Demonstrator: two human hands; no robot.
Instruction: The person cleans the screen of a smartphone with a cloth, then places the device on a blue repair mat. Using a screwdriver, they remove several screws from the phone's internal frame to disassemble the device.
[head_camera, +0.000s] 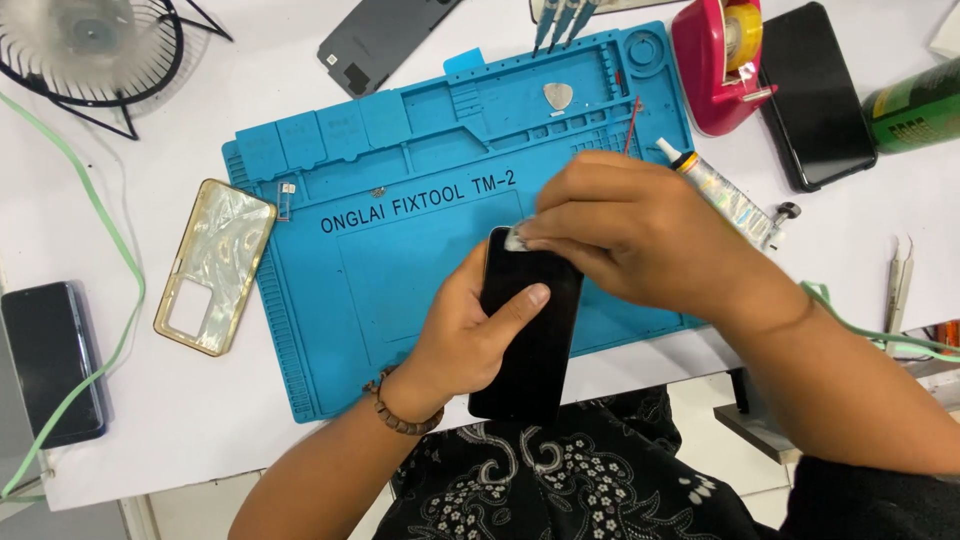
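Note:
My left hand (462, 330) grips a black phone (535, 340) from the left, thumb across its dark face, holding it over the near edge of the blue work mat (330, 280). My right hand (630, 225) reaches in from the right and its fingertips pinch a small whitish scrap (516, 238) against the phone's top edge. A beaded bracelet (395, 412) sits on my left wrist.
On the white table: a pearly phone case (213, 265), a black phone (55, 360) at the left, a grey back cover (385, 40), a fan (90, 45), a pink tape dispenser (722, 62), another black phone (815, 95), a glue tube (722, 192), tweezers (898, 285), a green can (915, 105).

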